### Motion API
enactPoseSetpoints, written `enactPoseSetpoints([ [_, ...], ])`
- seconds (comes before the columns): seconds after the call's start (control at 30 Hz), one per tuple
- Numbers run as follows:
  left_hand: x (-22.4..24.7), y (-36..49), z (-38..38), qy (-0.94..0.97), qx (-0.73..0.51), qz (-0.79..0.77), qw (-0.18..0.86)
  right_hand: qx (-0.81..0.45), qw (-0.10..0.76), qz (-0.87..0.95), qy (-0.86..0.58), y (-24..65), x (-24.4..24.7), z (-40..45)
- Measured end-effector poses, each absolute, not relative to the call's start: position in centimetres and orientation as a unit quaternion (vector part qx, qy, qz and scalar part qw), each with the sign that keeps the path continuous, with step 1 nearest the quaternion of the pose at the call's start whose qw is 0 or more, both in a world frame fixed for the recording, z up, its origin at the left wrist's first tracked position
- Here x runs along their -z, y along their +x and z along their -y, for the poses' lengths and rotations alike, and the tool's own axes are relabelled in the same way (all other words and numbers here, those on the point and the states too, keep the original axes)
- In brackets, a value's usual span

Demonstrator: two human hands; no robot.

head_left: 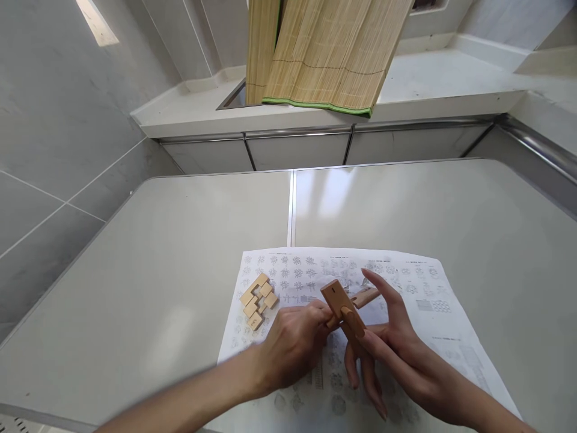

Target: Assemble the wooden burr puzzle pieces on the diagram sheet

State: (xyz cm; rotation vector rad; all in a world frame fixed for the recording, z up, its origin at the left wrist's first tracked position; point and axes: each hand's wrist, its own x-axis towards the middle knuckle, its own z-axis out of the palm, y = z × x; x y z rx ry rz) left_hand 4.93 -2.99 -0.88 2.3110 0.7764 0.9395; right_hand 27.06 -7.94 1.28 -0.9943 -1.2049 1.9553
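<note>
My left hand (297,337) is closed around one end of a partly joined set of brown wooden puzzle pieces, held above a printed sheet. A long notched bar (336,297) slants across the front of the set, with a short rounded piece through its middle. Another wooden bar (366,296) sticks out behind, to the right. At the slanted bar's lower end, my right hand (401,355) presses with its thumb. One finger of that hand points up, apart from the wood, and others hang loosely below. My left fingertips are hidden.
A flat interlocked wooden puzzle (260,300), paler in colour, lies on the paper to the left. The printed sheet (433,307) carries many small diagrams and spreads over the white table (193,240). Beyond are a counter (180,117) and a hanging bamboo mat (333,60).
</note>
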Motion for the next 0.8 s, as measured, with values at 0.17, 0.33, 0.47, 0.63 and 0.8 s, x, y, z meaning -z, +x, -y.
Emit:
enactPoseSetpoints([
  [0.17,0.8,5.0,3.0,0.845,-0.366,-0.288,0.265,-0.723,0.329,0.450,-0.408,27.0,-1.8,7.6],
  [0.33,0.6,5.0,3.0,0.841,-0.379,-0.273,0.273,-0.725,0.344,0.458,-0.383,26.8,-1.1,7.3],
  [0.47,0.6,5.0,3.0,0.843,-0.384,-0.269,0.264,-0.730,0.341,0.450,-0.385,26.8,-1.0,7.1],
  [0.63,0.4,5.2,2.9,0.839,-0.394,-0.272,0.258,-0.680,0.375,0.468,-0.421,26.9,-1.2,7.1],
  [0.8,0.4,5.3,2.9,0.831,-0.390,-0.279,0.282,-0.619,0.425,0.499,-0.432,26.8,0.0,7.2],
])
